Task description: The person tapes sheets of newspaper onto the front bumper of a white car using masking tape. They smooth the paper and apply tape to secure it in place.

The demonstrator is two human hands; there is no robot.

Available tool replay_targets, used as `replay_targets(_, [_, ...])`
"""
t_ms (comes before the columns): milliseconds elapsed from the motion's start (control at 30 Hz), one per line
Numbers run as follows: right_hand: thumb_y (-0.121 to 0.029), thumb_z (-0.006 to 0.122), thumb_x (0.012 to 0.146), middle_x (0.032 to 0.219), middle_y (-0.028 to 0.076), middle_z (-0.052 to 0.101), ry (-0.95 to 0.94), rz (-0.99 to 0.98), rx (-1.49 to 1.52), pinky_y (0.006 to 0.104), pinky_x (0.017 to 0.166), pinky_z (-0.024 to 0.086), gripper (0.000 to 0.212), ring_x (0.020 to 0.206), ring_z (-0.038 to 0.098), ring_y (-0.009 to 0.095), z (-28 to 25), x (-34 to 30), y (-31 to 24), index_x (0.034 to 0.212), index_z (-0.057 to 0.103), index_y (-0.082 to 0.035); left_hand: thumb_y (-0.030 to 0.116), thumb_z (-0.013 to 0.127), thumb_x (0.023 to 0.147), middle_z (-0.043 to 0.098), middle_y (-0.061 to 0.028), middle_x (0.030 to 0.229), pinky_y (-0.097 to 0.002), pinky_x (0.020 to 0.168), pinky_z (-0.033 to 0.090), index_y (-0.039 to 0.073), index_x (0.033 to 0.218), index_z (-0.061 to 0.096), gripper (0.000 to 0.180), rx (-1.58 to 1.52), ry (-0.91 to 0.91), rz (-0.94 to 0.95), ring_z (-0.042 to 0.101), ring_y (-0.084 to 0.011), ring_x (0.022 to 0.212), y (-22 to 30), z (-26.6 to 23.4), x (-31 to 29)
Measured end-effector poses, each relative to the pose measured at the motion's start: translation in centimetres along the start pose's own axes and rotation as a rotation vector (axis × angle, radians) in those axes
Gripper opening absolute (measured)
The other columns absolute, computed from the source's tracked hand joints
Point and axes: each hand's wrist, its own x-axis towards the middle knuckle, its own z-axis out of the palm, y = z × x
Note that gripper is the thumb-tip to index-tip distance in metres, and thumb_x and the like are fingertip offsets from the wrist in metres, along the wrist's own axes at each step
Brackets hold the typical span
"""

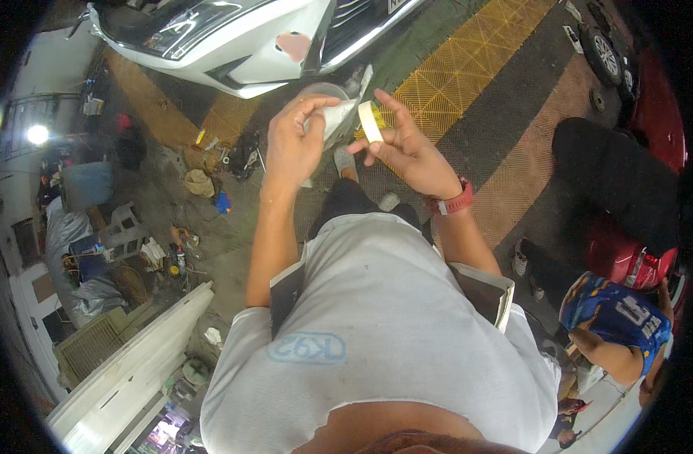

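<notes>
My left hand [297, 140] is closed, with thumb and fingers pinching a crumpled white sheet [337, 113], paper or thin plastic. A narrow pale strip [366, 82] rises beside that sheet toward the car. Behind my left fingers shows part of a clear, round-rimmed plastic thing [325, 89]; its kind is unclear. In my right hand [413, 155] a cream roll of masking tape [370, 122] is gripped between thumb and fingers, the index finger raised. A red watch band [454, 200] is around my right wrist. Both hands are close together, at the front of the car.
A white car [248, 53] with a pinkish patch on its bumper stands ahead. Left lie tools, a cloth bag [199, 183] and a long white panel [134, 363]. To the right are a red car [618, 250], a person in a blue jersey [618, 325] and a wheel [603, 57].
</notes>
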Motion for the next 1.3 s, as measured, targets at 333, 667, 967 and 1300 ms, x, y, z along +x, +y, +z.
replay_targets(333, [-0.012,0.056,0.110,0.116,0.009,0.075,-0.144,-0.165,-0.055,0.0329,0.108,0.046,0.080,0.109,0.067,0.015,1.8,-2.1,0.3,0.170,0.003,-0.004,0.034,0.071,0.105,0.073,-0.0076,0.122,-0.0332,0.104,0.049,0.002,0.134,0.069,0.043,-0.131,-0.217,-0.164,0.065,-0.0144,0.114,0.9,0.5,-2.1])
replay_targets(667, [-0.015,0.056,0.111,0.116,0.005,0.071,-0.056,-0.181,0.123,0.0344,0.105,0.047,0.026,0.115,0.060,0.012,1.7,-2.0,0.0,0.134,0.052,-0.004,0.002,0.065,0.097,0.076,-0.0151,0.124,-0.0345,0.102,0.051,0.004,0.123,0.075,0.028,0.182,-0.009,0.003,0.071,-0.0236,0.113,2.6,-1.6,-2.7])
replay_targets(967, [-0.006,0.056,0.108,0.126,0.008,0.070,-0.065,-0.166,0.218,0.0339,0.108,0.046,0.016,0.119,0.063,0.014,1.8,-1.3,1.3,0.123,0.058,-0.005,0.011,0.067,0.102,0.078,-0.0080,0.109,-0.0320,0.100,0.050,0.001,0.115,0.078,0.020,-0.023,0.089,-0.078,0.069,-0.0172,0.108,3.8,-2.1,-2.6])
replay_targets(1300, [-0.014,0.059,0.108,0.087,0.004,0.069,0.067,-0.100,0.006,0.0372,0.080,0.054,0.018,0.084,0.068,0.014,3.6,-1.8,-0.4,0.125,0.057,-0.008,0.015,0.078,0.097,0.077,-0.0075,0.099,-0.0329,0.090,0.051,0.001,0.097,0.075,0.015,0.038,-0.020,-0.071,0.068,-0.0160,0.094,2.7,-2.4,-2.4])
